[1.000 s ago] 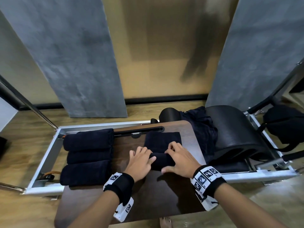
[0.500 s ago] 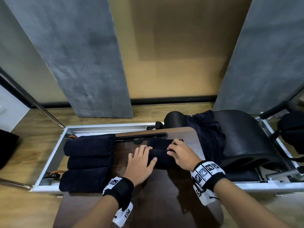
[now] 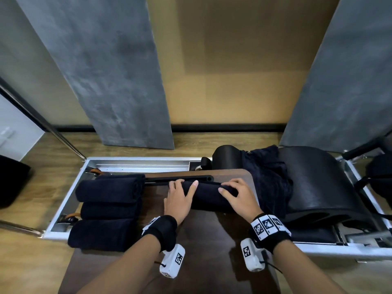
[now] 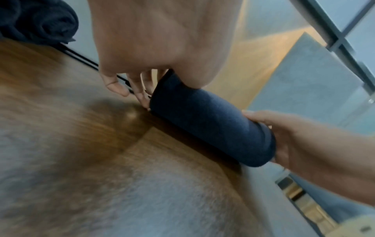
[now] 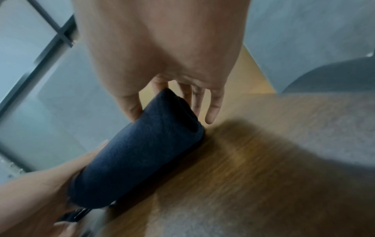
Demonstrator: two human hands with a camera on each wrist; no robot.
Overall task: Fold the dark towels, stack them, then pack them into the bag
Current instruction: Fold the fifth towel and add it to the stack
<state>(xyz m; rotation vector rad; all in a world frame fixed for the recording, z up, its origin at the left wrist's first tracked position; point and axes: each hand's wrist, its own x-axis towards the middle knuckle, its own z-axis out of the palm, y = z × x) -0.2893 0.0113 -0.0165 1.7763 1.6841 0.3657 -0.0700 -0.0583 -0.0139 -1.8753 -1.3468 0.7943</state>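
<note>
A dark towel rolled into a tight roll (image 3: 209, 197) lies across the far part of the brown wooden board (image 3: 203, 240). My left hand (image 3: 180, 198) holds its left end, thumb on top and fingers curled over the far side. My right hand (image 3: 237, 196) grips its right end the same way. In the left wrist view the roll (image 4: 207, 128) runs between the left hand (image 4: 129, 83) and the right hand (image 4: 294, 137). The right wrist view has the right hand (image 5: 162, 64) with thumb and fingers round the roll (image 5: 142, 154). Three rolled dark towels (image 3: 110, 210) lie side by side at the left.
A heap of loose dark cloth (image 3: 267, 172) drapes over a black padded arc (image 3: 318, 183) at the right. The board sits on a metal frame (image 3: 70, 198). A black strap bar (image 3: 180, 179) lies just behind the roll. A black object (image 3: 10, 181) stands on the floor, far left.
The towel has been rolled away from me into a full roll. Both hands moved with it toward the board's far edge and spread apart to its ends.
</note>
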